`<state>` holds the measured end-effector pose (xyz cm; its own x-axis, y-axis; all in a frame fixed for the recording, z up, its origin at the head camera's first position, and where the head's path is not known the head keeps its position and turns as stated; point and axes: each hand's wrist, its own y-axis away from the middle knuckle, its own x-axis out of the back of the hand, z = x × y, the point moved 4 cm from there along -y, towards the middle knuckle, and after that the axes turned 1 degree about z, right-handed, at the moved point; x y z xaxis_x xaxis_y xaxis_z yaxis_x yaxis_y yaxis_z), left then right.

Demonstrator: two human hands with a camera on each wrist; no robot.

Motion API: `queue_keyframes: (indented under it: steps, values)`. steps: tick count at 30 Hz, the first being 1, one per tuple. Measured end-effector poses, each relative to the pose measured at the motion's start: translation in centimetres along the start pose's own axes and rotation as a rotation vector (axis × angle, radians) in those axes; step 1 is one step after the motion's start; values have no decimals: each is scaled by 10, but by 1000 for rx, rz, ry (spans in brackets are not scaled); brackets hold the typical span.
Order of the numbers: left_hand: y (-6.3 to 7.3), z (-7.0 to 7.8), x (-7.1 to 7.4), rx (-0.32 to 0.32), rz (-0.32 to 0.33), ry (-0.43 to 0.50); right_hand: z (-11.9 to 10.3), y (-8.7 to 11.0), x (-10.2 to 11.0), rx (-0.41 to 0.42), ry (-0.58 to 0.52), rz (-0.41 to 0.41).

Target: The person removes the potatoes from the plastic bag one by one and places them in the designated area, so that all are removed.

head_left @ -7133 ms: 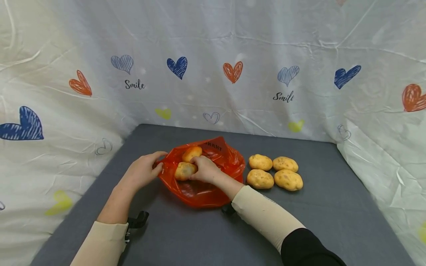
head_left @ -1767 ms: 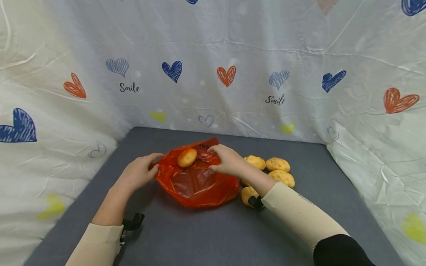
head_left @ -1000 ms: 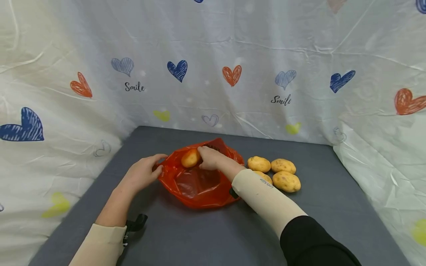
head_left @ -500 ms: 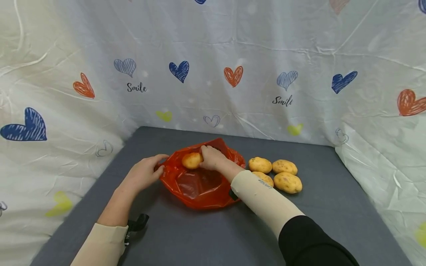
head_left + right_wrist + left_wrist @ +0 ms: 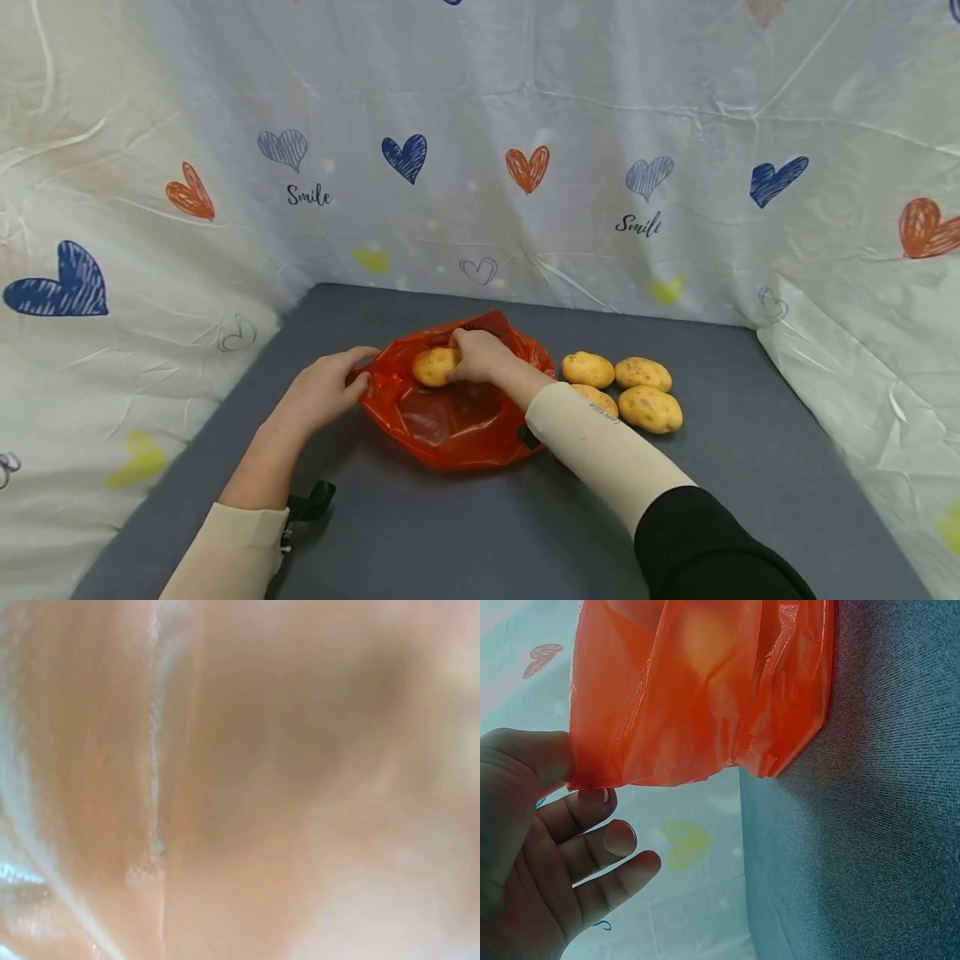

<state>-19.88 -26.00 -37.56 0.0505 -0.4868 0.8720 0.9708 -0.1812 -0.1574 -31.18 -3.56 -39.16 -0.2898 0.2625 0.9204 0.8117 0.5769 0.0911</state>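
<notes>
A red plastic bag (image 5: pixel 442 433) lies on the grey table with its mouth spread toward me. At its left rim my left hand (image 5: pixel 324 387) pinches the thin film; the left wrist view shows thumb and forefinger at the bag's edge (image 5: pixel 660 742), the other fingers loose. Reaching in from the right, my right hand (image 5: pixel 483 358) grips a potato (image 5: pixel 432 367) inside the bag. Through the film in the left wrist view that potato appears as a yellow patch (image 5: pixel 709 637). The right wrist view is a blur of orange film (image 5: pixel 90 750).
Several potatoes stand grouped right of the bag, among them a front one (image 5: pixel 651 409) and a back one (image 5: pixel 588 368). My right sleeve (image 5: pixel 600 450) covers part of that group. A white curtain with printed hearts (image 5: pixel 480 217) hangs along the table's back edge.
Earlier two potatoes were in the bag; one was later beside the group at right. My right hand then returned and took hold of the other, which has shifted slightly right. Left hand stayed.
</notes>
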Motion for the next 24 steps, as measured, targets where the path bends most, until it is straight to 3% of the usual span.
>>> queue_keyframes:
  steps: [9,24]
  values:
    - [1,-1,0,-8,9,1,11,29,16,37,-84,16]
    - [0,3,-4,-38,13,-35,18,117,36,83,-403,63]
